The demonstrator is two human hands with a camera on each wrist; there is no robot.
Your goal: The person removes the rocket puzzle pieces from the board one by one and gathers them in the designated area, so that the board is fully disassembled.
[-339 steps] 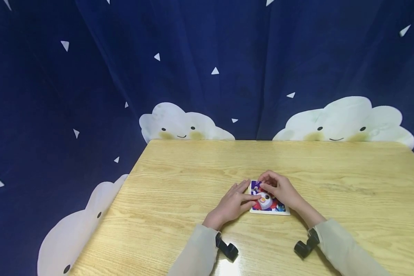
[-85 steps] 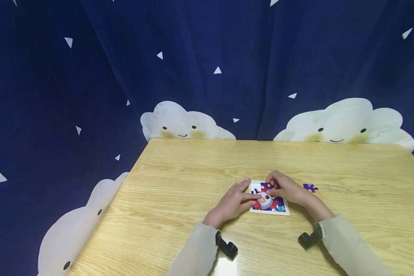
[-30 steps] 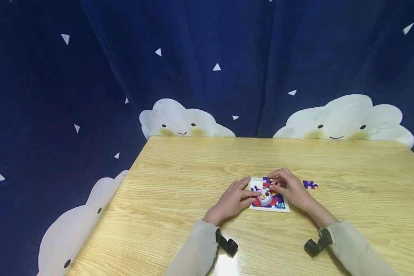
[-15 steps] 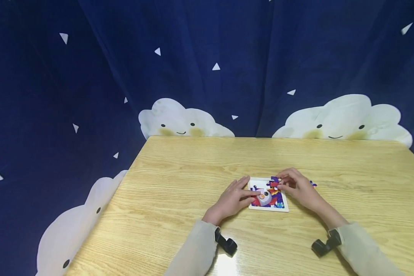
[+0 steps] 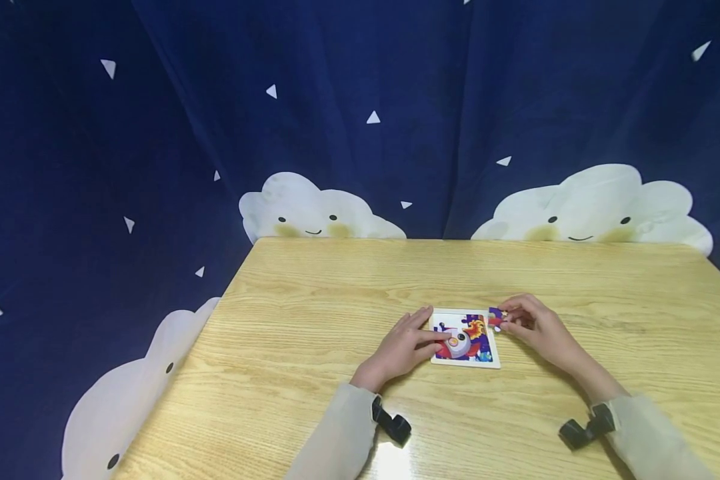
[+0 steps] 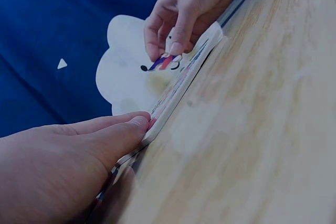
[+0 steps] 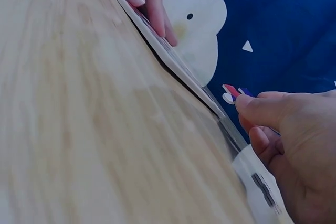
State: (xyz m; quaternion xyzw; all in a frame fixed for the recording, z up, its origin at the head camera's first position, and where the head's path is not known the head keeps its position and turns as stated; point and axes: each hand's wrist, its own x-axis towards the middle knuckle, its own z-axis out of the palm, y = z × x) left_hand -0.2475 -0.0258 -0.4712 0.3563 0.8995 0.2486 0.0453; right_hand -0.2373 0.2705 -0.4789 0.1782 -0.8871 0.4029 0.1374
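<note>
I've got the piece (image 5: 495, 318) up off the table (image 5: 312, 300), at the tray's far right corner. My right hand (image 5: 540, 330) has it, thumb and fingertip clamped on its edge. Tray (image 5: 465, 364) lies flat, well in from the table's far edge. Part-filled puzzle in it: printed white face (image 5: 460, 347) mid-tray, bare white base showing by the far edge toward the far left corner. My left hand (image 5: 398, 349) holds nothing; fingers straight and apart, at the tray's left edge, one across the face, another at the far left corner. Pale sleeves (image 5: 336, 433), black mount (image 5: 399, 430) on each wrist. Navy curtain (image 5: 336, 80) past the table's far edge, triangles, smiling clouds (image 5: 600, 203).
</note>
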